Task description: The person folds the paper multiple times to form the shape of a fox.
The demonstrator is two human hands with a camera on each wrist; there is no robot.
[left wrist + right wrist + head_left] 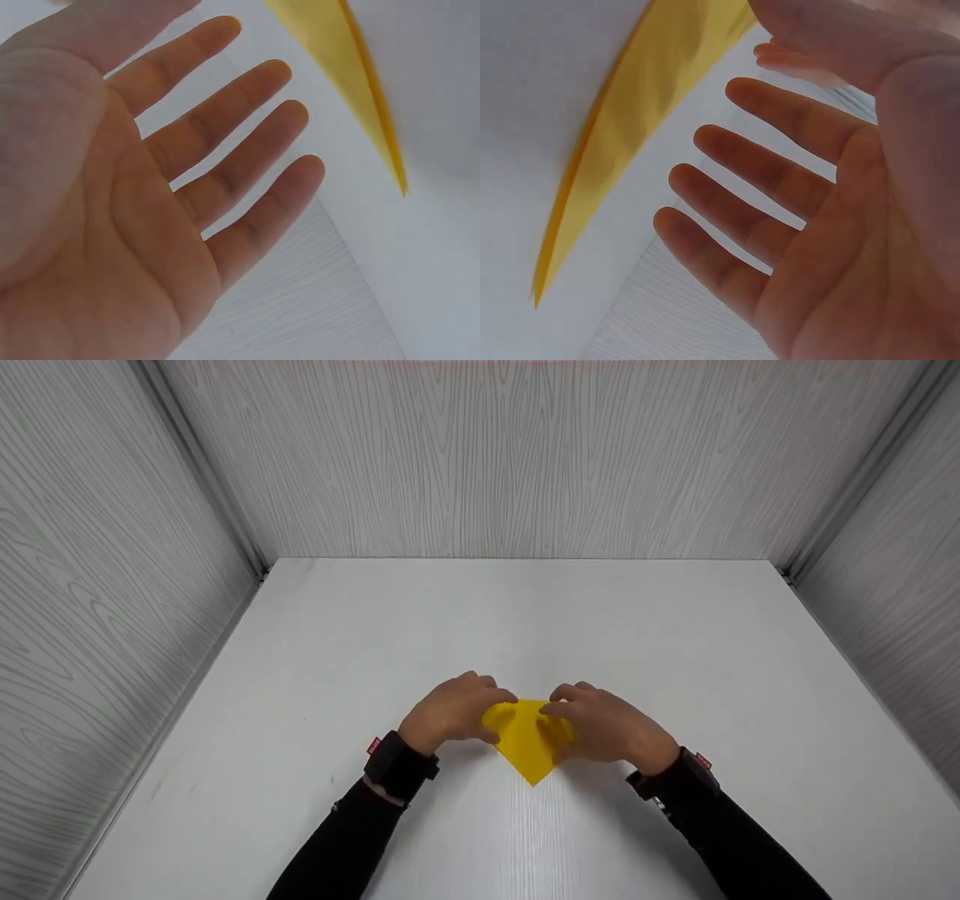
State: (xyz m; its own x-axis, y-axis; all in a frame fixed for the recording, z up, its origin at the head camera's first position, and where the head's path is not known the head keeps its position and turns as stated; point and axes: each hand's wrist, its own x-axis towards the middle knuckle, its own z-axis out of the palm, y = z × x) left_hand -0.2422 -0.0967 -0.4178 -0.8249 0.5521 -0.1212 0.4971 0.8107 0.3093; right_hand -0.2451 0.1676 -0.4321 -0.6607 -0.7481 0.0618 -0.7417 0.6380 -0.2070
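A yellow sheet of folded paper [529, 742] lies on the white table, one corner pointing toward the person. Two layers show along its crease in both wrist views. On its left side my left hand [457, 712] reaches over, thumb and forefinger close to the edge. My right hand [607, 727] covers the paper's right side in the head view, fingertips near the top edge. Straight, spread fingers [240, 150] show in the left wrist view, apart from the paper. The right hand's fingers [742, 172] are likewise extended in the right wrist view, with its thumb overlapping the paper.
The white tabletop [525, 622] spreads around the hands. Grey wood-grain panels enclose it: a back wall [510, 457], a left wall [97, 607] and a right wall [892, 585]. Black wrist bands [401, 765] and dark sleeves [337, 840] cover the forearms.
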